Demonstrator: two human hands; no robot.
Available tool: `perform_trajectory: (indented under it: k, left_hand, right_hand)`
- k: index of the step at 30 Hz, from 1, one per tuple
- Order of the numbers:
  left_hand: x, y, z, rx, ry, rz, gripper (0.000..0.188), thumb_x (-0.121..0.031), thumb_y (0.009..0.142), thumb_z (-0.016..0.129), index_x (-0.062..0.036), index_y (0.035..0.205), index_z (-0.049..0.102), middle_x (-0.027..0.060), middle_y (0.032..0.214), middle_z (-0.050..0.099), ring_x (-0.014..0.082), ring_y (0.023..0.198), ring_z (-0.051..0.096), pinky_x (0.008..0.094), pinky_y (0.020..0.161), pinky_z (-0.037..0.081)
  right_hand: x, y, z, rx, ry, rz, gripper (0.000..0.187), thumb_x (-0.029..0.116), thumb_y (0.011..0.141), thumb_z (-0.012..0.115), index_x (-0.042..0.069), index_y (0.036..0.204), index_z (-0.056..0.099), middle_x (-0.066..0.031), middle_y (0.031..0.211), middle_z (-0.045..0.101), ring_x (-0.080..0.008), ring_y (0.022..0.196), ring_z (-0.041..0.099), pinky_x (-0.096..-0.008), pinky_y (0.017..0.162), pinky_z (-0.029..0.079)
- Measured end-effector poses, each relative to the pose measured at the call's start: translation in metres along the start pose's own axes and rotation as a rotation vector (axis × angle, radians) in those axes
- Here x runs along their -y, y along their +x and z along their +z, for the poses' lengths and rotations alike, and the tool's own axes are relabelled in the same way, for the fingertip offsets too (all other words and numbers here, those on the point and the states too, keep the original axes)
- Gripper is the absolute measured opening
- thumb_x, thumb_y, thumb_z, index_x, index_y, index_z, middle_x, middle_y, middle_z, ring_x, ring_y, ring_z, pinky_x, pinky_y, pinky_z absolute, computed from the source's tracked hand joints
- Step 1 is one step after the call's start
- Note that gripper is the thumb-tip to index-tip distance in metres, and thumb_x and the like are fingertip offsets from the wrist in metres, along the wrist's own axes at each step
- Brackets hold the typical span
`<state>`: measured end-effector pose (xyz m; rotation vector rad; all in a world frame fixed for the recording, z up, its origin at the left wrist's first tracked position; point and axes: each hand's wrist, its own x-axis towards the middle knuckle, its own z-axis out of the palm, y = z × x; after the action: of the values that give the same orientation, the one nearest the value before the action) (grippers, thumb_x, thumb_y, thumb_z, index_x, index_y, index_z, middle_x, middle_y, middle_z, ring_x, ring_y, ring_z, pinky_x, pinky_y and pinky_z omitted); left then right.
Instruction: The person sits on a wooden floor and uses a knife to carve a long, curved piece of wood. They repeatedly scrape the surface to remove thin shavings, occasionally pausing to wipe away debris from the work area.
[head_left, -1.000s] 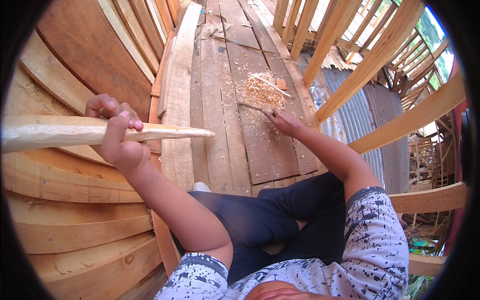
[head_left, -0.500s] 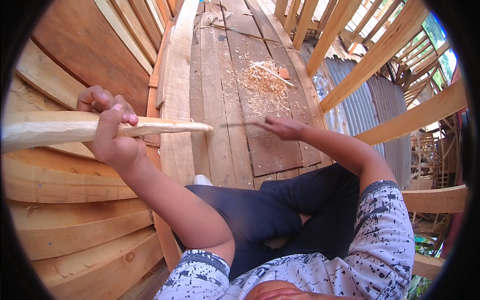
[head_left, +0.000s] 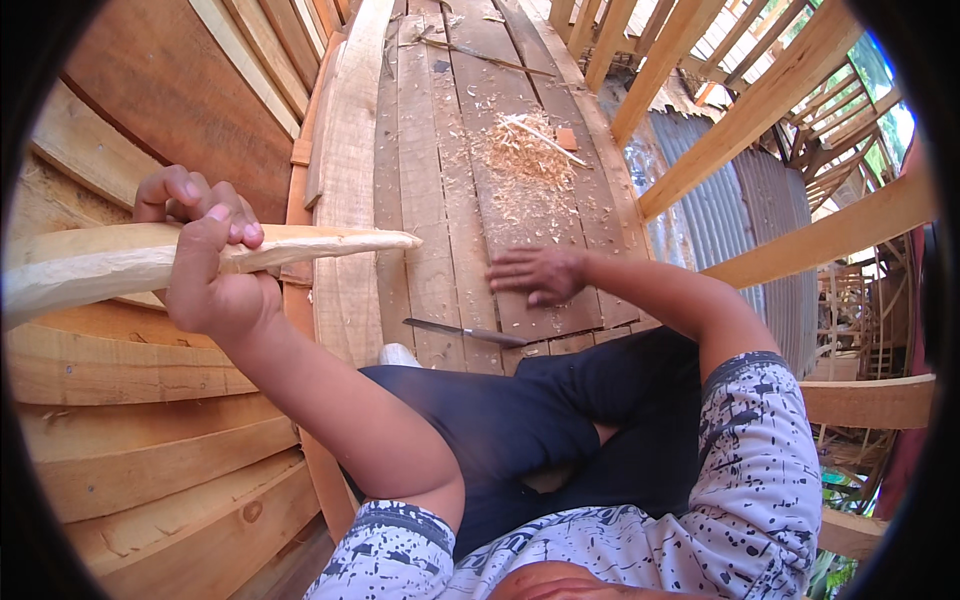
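- Currently, our left hand [head_left: 207,260] grips a tapered wooden pole [head_left: 110,262] behind its tip.
- Our right hand [head_left: 540,277], though blurred, looks spread and empty.
- We seem only to be steadying; any cutting calls for the knife [head_left: 468,331], lying on the floorboards [head_left: 420,185].

Rough wooden stake [head_left: 100,262], metal blade [head_left: 438,326], matt cloth trousers [head_left: 470,420]

Free gap over the floorboards [head_left: 425,290] between tapered timber [head_left: 110,262] and right hand [head_left: 545,275]. Knife [head_left: 465,331] crosses the near side (blade pointing left); plank wall [head_left: 130,360] bounds the left.
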<state>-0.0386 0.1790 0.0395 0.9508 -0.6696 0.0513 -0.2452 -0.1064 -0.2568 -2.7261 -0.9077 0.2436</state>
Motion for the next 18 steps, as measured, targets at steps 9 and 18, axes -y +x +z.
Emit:
perform_trajectory:
  k: [9, 18]
  left_hand:
    - [0.003, 0.001, 0.004, -0.014, 0.025, -0.041, 0.022, -0.001, 0.068, 0.053, -0.0029, 0.089, 0.048, 0.0022, 0.068, 0.038, 0.0117, 0.053, 0.038, 0.0237, 0.051, 0.037]
    - [0.003, 0.0, 0.007, -0.034, 0.092, -0.067, 0.023, -0.003, 0.068, 0.054, -0.0032, 0.089, 0.047, 0.0022, 0.067, 0.038, 0.0115, 0.053, 0.037, 0.023, 0.051, 0.036]
  right_hand:
    - [0.008, 0.045, -0.003, -0.112, 0.125, -0.121, 0.071, 0.055, 0.099, 0.036, 0.004, 0.147, 0.035, -0.0186, 0.156, 0.028, -0.0337, 0.147, 0.023, -0.0464, 0.12, 0.017]
    - [-0.06, 0.041, -0.005, -0.203, -0.101, 0.238, 0.084, 0.066, 0.096, 0.024, 0.003, 0.151, 0.028, -0.0201, 0.157, 0.025, -0.0344, 0.146, 0.023, -0.0475, 0.12, 0.017]
